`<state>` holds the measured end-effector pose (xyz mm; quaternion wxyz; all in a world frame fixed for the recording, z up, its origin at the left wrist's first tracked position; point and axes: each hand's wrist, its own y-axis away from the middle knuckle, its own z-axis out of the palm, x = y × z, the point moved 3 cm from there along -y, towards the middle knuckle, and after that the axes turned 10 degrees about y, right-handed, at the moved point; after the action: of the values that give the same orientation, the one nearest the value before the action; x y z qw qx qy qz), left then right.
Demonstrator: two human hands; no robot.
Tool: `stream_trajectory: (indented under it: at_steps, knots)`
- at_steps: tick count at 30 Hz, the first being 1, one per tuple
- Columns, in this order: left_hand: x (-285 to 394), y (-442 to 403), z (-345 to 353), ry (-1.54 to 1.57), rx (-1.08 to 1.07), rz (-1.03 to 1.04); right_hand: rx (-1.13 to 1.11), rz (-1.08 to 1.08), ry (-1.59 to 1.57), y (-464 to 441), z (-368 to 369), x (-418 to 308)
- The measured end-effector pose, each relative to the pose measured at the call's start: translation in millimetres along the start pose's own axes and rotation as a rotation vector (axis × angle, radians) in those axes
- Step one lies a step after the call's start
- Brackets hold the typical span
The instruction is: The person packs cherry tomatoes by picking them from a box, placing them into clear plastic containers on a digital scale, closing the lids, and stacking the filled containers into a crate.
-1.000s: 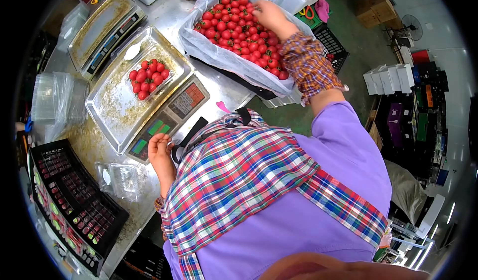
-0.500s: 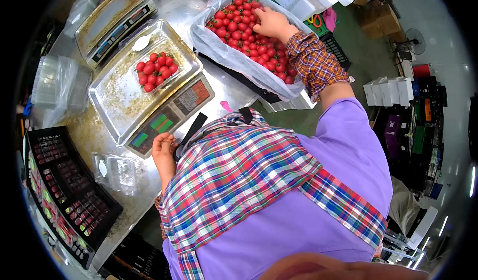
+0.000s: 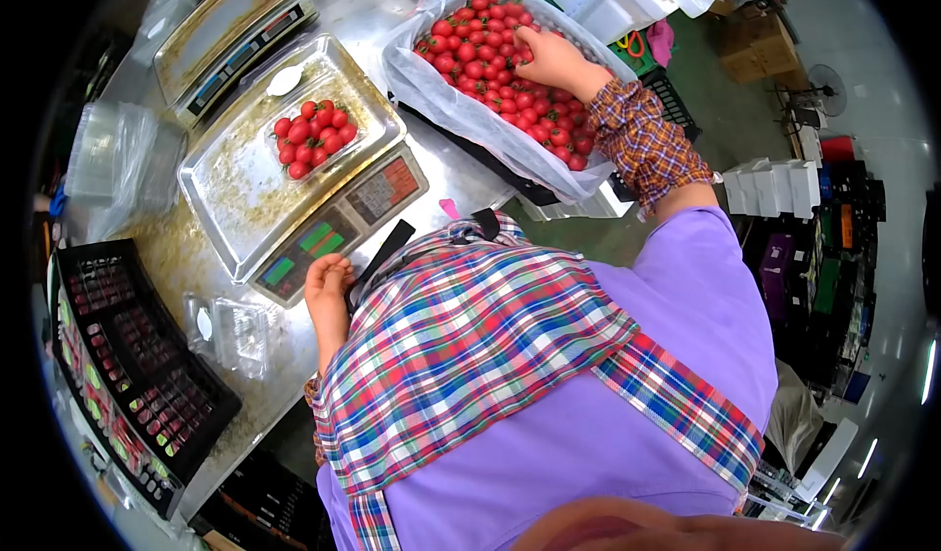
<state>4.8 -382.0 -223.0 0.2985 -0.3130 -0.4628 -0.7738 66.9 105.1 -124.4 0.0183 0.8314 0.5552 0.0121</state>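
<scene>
My right hand (image 3: 555, 62) is over the cherry tomatoes (image 3: 480, 56) heaped in a crate lined with a plastic bag (image 3: 431, 100). Its fingers are bent down and pinched about a cherry tomato, partly hidden by the fingers. My left hand (image 3: 329, 291) hangs by the front edge of the near scale (image 3: 338, 227), fingers curled in, with nothing visible in them. On that scale's metal pan (image 3: 230, 174) stands a clear punnet of cherry tomatoes (image 3: 315, 139), with a white oval piece (image 3: 284, 80) beside it.
A second scale (image 3: 245, 56) stands behind on the metal table. Stacked clear punnets (image 3: 108, 159) are at the left, and an empty clear punnet (image 3: 235, 335) lies nearer. A black crate of filled punnets (image 3: 147, 355) sits at the table's left front. White boxes (image 3: 774, 187) stand to the right.
My right hand has lifted and shifted slightly across the tomatoes, its fingers more drawn together. My left hand stays by the scale, fingers curled. The whole view has shifted a little.
</scene>
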Motion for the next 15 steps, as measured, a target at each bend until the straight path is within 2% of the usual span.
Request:
stream_trajectory:
  at_steps: [6, 13, 14, 15]
  knots:
    - [4, -1, 13, -0.060, -0.009, -0.005, 0.203, -0.165, -0.074, 11, 18, 11]
    - [1, -1, 11, -0.053, -0.057, 0.036, 0.101, -0.164, 0.004, 1, 13, 6]
    - [1, 1, 10, -0.045, -0.053, 0.038, 0.249, -0.237, 0.002, -4, 18, 11]
    - [2, 2, 9, -0.036, -0.047, 0.041, 0.133, -0.082, -0.260, -9, 13, 7]
